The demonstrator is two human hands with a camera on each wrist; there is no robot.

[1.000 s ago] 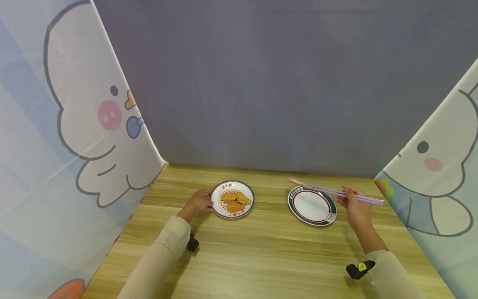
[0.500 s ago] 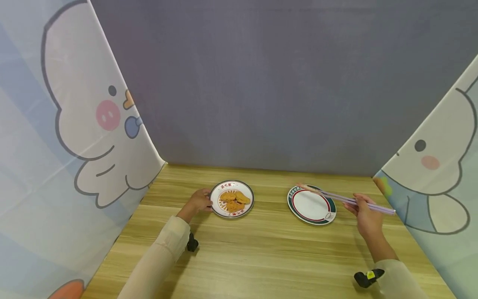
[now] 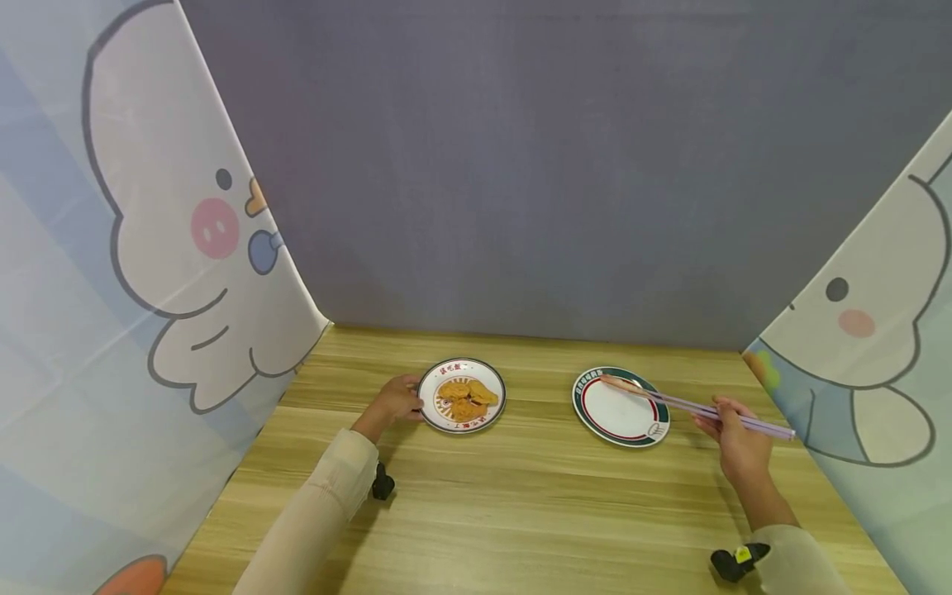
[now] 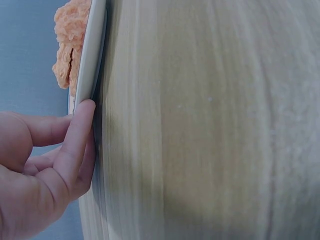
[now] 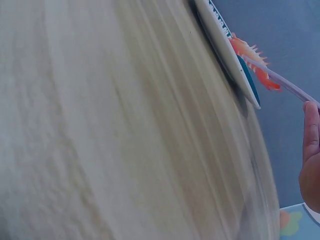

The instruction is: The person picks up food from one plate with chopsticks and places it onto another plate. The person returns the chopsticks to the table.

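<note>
My left hand (image 3: 396, 398) pinches the near-left rim of a white plate (image 4: 89, 65), thumb above and fingers at the outer edge. Several pieces of fried chicken (image 3: 467, 400) lie on that plate. Over on the right, my right hand (image 3: 744, 442) grips a pair of lilac chopsticks (image 3: 692, 405), which point left over a second plate (image 3: 617, 415) with a green and red rim. An orange-red shrimp (image 5: 256, 62) with small legs is at the chopstick tips, by the plate's far side. Whether it touches the plate cannot be told. The right wrist view cuts off most of the hand.
Both plates stand on a wood-grain table (image 3: 521, 496), with a strip of tabletop between them. A grey cloth wall (image 3: 476, 165) rises behind the table. Printed cartoon panels (image 3: 171, 273) close off both sides.
My right hand has shifted right and toward me, bringing the chopsticks and shrimp from beyond the plate's left edge to over the green-rimmed plate. The left hand stays put.
</note>
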